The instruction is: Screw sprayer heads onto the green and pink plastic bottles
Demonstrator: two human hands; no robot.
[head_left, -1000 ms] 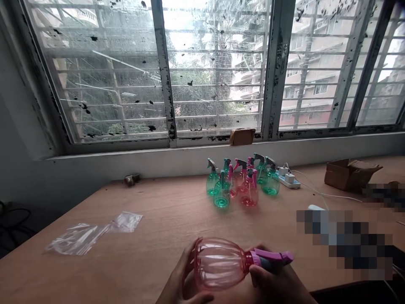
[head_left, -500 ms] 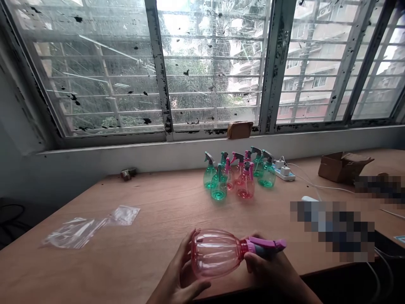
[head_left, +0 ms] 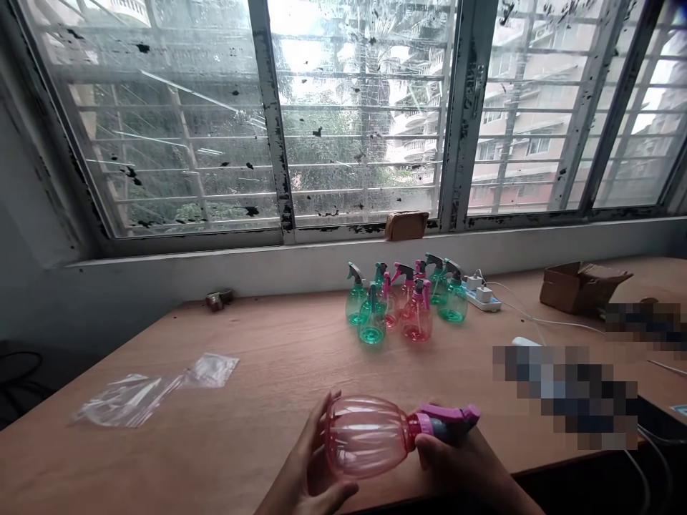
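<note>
A clear pink spray bottle [head_left: 368,438] lies sideways in the air between my two hands, just above the table's near edge. Its base points left and its pink-and-grey spray head [head_left: 449,422] points right. My left hand [head_left: 314,461] cups the base, fingers behind and thumb below. Around the neck and spray head my right hand [head_left: 448,454] is closed, with the thumb at the collar. Further back stand several upright spray bottles, among them a green one [head_left: 371,325] and a pink one [head_left: 416,318].
Crumpled clear plastic bags [head_left: 134,399] lie on the left of the wooden table [head_left: 257,443]. A white power strip [head_left: 486,302] with plugs and cables sits right of the bottles, near an open cardboard box [head_left: 580,287]. A brown block [head_left: 406,226] rests on the windowsill.
The spray bottle has turned very slightly in my hands, its spray head shifting a little left. The whole view has tipped up a touch. Both hands keep their hold.
</note>
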